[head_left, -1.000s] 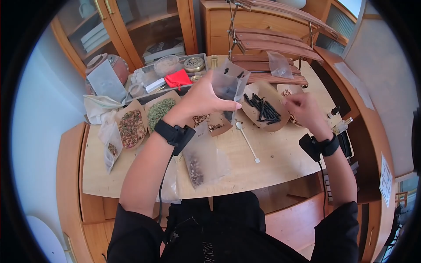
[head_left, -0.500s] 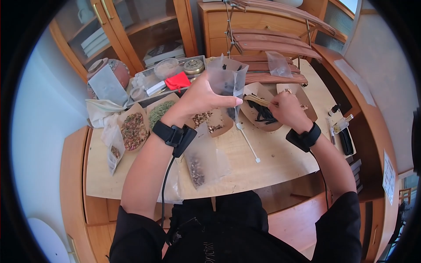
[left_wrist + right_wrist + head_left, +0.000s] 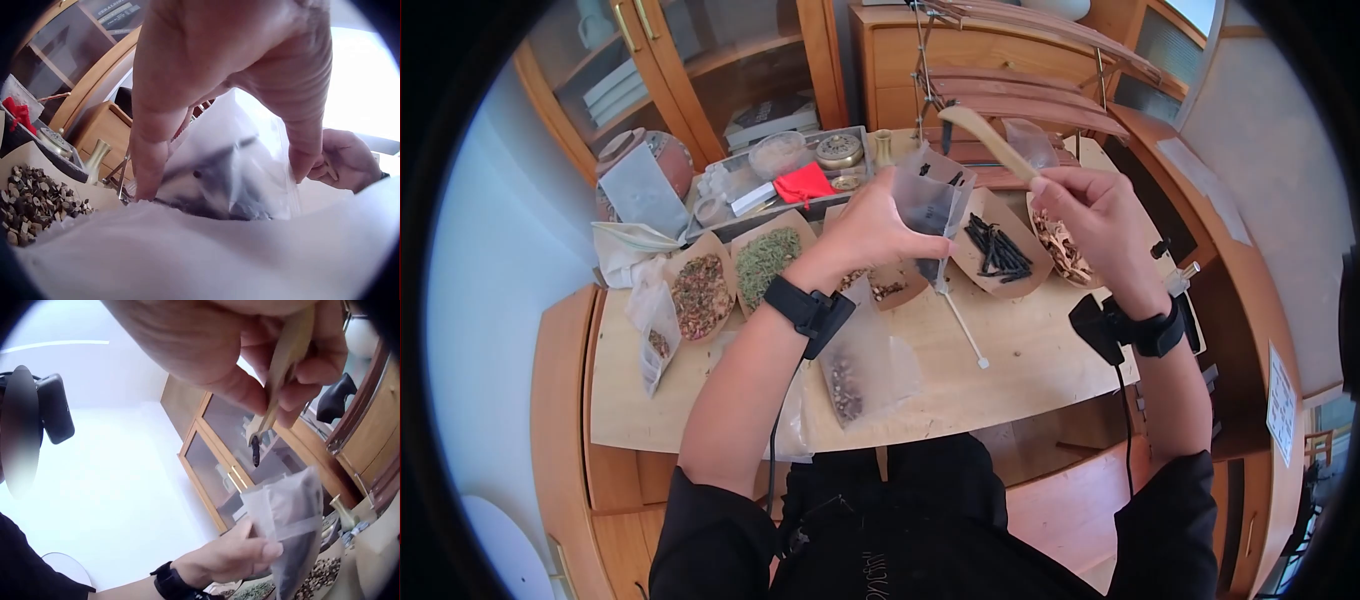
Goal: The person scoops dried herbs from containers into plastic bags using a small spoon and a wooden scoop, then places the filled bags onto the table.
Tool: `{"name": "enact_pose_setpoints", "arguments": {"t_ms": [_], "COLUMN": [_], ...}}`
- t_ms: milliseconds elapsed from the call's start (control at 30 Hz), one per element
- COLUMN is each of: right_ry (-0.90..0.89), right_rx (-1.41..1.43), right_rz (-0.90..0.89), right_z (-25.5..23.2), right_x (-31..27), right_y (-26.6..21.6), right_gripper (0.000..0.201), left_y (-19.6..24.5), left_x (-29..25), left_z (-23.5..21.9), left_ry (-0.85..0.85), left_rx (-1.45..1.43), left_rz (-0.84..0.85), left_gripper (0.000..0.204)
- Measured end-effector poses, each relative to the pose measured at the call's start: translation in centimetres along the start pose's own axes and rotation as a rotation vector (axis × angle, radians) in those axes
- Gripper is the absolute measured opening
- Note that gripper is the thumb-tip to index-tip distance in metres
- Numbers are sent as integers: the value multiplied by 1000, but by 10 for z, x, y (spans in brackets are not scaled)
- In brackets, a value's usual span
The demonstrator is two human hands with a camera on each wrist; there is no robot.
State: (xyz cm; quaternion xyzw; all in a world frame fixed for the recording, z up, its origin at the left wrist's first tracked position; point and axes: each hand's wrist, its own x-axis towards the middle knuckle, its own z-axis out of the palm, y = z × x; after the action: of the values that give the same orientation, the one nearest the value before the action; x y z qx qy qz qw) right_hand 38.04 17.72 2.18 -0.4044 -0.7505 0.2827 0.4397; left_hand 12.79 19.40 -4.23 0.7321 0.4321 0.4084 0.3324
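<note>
My left hand (image 3: 878, 228) grips a translucent bag (image 3: 930, 205) upright, thumb on its near side; dark sticks show through its wall and at its mouth. Raised on the right, my right hand (image 3: 1105, 215) pinches wooden tongs (image 3: 995, 142) between thumb and fingers. Held in the tips of the tongs is a short black stick (image 3: 255, 452), above the bag's mouth in the right wrist view. Below the tongs lies a paper tray (image 3: 983, 279) with black sticks (image 3: 1000, 248). Beside it, pale wood-like slices (image 3: 1062, 245) fill another tray, partly hidden by my right hand.
Paper trays of green herb (image 3: 767, 258) and dried petals (image 3: 700, 295) stand on the left. A white spoon (image 3: 965, 330) and a filled bag (image 3: 845, 385) lie nearer me. Behind are a grey tray with a red pouch (image 3: 805, 182) and a slatted wooden rack (image 3: 1020, 90).
The tongs went down to the black sticks half a second ago and have since risen up and left with one stick. The left hand and its bag have barely moved.
</note>
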Motion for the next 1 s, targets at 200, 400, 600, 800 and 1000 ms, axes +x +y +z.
{"name": "enact_pose_setpoints", "arguments": {"t_ms": [200, 400, 600, 800, 1000], "right_ry": [-55, -112, -268, -373, -208], "right_rx": [-82, -402, -687, -625, -640], "right_rz": [-1, 205, 221, 265, 231], "right_z": [14, -19, -18, -6, -1], "right_x": [-11, -25, -43, -45, -42], "right_y": [6, 35, 50, 47, 51], "right_gripper": [20, 18, 18, 18, 15], "left_y": [-5, 0, -3, -3, -2], "left_x": [-3, -9, -8, -9, -14], "left_z": [-1, -11, -9, -6, -5], "left_ry": [22, 42, 44, 42, 22], "left_rx": [-31, -20, -25, -17, -57], "left_rz": [20, 18, 39, 31, 35], "left_gripper": [81, 78, 79, 82, 83]}}
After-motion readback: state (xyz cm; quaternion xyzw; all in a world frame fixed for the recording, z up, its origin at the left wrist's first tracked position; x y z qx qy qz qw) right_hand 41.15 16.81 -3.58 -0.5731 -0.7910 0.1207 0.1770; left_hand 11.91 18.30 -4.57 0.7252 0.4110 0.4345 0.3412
